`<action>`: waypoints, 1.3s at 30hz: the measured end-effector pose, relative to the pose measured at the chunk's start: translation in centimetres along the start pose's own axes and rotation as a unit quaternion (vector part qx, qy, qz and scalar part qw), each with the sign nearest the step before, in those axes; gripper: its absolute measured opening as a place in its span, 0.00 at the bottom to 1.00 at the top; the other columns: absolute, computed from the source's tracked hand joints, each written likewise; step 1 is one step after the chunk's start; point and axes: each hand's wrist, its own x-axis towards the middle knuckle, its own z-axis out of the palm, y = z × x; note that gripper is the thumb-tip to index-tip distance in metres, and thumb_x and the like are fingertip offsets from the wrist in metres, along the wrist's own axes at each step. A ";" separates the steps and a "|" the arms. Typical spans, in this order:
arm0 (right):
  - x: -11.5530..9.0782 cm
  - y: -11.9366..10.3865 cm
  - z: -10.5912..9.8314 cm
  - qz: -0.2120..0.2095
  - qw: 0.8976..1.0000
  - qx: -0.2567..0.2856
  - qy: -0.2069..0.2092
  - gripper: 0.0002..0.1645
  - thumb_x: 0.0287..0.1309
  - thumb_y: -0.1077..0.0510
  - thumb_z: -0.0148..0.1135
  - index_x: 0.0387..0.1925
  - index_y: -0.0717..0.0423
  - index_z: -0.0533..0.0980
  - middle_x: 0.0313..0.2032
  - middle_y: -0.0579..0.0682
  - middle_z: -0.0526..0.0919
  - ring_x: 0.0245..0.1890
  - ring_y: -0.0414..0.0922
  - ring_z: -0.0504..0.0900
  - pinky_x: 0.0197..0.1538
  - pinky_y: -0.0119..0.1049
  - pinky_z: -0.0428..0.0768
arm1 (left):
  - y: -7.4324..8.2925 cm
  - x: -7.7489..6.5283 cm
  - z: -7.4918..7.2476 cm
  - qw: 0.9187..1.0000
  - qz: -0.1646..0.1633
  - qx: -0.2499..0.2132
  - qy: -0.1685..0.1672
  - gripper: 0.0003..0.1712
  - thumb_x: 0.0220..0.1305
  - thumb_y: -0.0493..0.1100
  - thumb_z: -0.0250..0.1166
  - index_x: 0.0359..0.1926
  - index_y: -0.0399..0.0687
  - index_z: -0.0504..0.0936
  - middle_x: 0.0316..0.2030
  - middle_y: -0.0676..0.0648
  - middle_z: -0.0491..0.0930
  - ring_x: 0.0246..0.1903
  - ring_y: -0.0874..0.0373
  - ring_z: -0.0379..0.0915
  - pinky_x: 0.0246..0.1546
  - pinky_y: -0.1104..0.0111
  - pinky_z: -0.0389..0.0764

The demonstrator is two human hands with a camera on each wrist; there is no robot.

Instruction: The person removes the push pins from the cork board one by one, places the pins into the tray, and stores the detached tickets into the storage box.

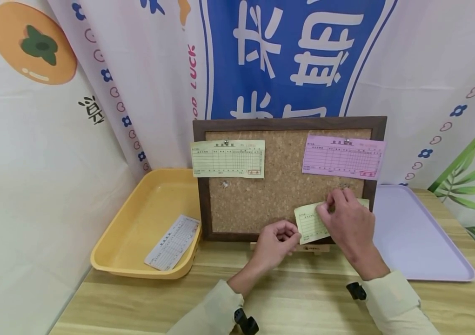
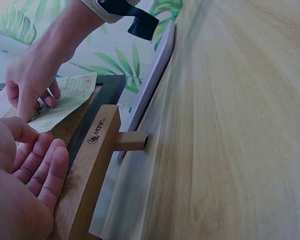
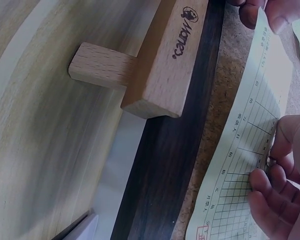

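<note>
In the head view my left hand [image 1: 276, 242] pinches the lower left corner of a pale yellow-green receipt slip [image 1: 309, 222] between thumb and forefinger. The slip lies slightly tilted across the lower right of a framed corkboard [image 1: 279, 186]. My right hand [image 1: 351, 225] is over the slip's right part, hiding much of it. The right wrist view shows its thumb and fingertips pinching a small shiny push pin [image 3: 271, 161] at the printed slip. Above, a pink slip [image 1: 344, 158] hangs pinned at the board's upper right, and another yellow-green slip [image 1: 228, 159] at its upper left.
A clear pin [image 1: 225, 184] sticks in the cork below the left slip. The board stands on a wooden stand [image 2: 92, 165]. Left of it, a yellow tray [image 1: 137, 218] holds a white slip [image 1: 173, 243]; a lilac tray [image 1: 421, 237] lies at right. Printed cloth hangs behind.
</note>
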 end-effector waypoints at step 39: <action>-0.3 0.2 -0.4 0.019 1.000 0.003 -0.019 0.04 0.52 0.59 0.61 0.28 0.57 0.75 0.26 0.54 0.77 0.12 0.44 0.64 0.11 0.37 0.62 | -0.3 0.0 0.1 1.000 -0.005 -0.001 -0.001 0.03 0.69 0.37 0.69 0.38 0.41 0.85 0.28 0.50 0.82 0.24 0.57 0.79 0.23 0.70 0.82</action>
